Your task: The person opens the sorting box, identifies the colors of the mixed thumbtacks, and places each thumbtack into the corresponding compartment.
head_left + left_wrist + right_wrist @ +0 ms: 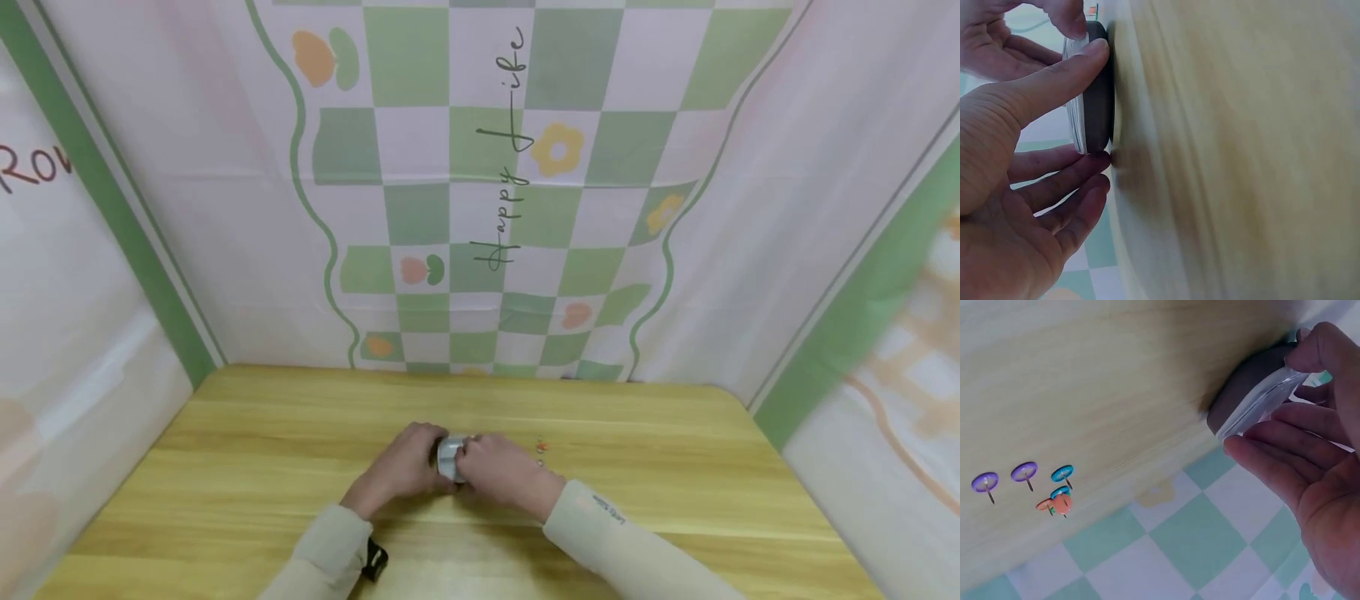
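Near the middle of the table in the head view is a small round container [451, 458], with a dark base and a pale, silvery-looking top. My left hand [408, 461] grips it from the left; in the left wrist view the thumb [1079, 65] presses the dark side and the fingers reach round the far edge. From the right, my right hand [501, 471] holds the pale top, thumb and fingers at its edge in the right wrist view. The dark base [1244, 381] stands close against the tabletop. What lies inside the container is hidden.
Several thumbtacks lie loose on the wooden table [637, 517], right of the hands: purple tacks [1024, 471], blue tacks [1062, 475] and an orange tack [1062, 503], points exposed. A printed checkered cloth [483, 208] hangs behind the table's far edge, with more cloth at both sides.
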`<state>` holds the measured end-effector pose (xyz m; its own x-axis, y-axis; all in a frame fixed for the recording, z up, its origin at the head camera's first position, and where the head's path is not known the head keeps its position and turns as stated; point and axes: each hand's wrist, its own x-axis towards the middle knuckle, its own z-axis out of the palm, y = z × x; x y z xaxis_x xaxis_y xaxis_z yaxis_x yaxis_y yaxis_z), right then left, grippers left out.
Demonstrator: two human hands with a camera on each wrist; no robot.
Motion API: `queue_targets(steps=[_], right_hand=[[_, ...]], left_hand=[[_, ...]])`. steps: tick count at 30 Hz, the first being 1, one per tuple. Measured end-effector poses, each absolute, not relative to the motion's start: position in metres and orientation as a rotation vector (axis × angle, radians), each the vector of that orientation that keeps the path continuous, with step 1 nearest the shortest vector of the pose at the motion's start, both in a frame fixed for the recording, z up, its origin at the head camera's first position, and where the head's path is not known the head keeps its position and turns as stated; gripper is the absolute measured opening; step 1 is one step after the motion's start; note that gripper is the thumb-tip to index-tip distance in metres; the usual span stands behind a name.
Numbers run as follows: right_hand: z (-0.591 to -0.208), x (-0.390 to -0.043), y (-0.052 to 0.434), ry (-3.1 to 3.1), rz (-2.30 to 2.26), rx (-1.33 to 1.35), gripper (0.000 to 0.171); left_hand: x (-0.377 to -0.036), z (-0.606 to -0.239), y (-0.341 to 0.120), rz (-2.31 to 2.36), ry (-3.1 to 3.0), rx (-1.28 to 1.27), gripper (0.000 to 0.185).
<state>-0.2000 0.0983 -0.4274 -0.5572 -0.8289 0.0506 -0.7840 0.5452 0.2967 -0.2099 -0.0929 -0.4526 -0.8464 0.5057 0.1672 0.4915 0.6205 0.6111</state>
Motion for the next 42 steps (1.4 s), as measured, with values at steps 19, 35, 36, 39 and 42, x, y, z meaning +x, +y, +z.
queue_targets(steps=[19,35,36,39,42], right_hand=[[-0.428,-0.199,0.095,-2.413,-0.527,1.446,0.018],[-0.399,-0.23,0.111,-2.758,0.34,1.511,0.007],[-0.399,-0.233,0.112,-2.773,0.408,1.511,0.007],[-0.397,-0.239,0.114,-2.813,0.568,1.488,0.006],[-0.397,-0.245,0.116,-2.855,0.673,1.435,0.01]], left_hand=[[-0.211,-0.452,-0.093,0.966,2.869,0.83,0.041],[-0.205,-0.451,-0.092,0.985,2.871,0.627,0.048],[-0.205,-0.451,-0.092,0.986,2.87,0.618,0.048],[-0.204,-0.451,-0.092,0.992,2.867,0.608,0.049],[-0.204,-0.451,-0.093,0.993,2.868,0.611,0.049]])
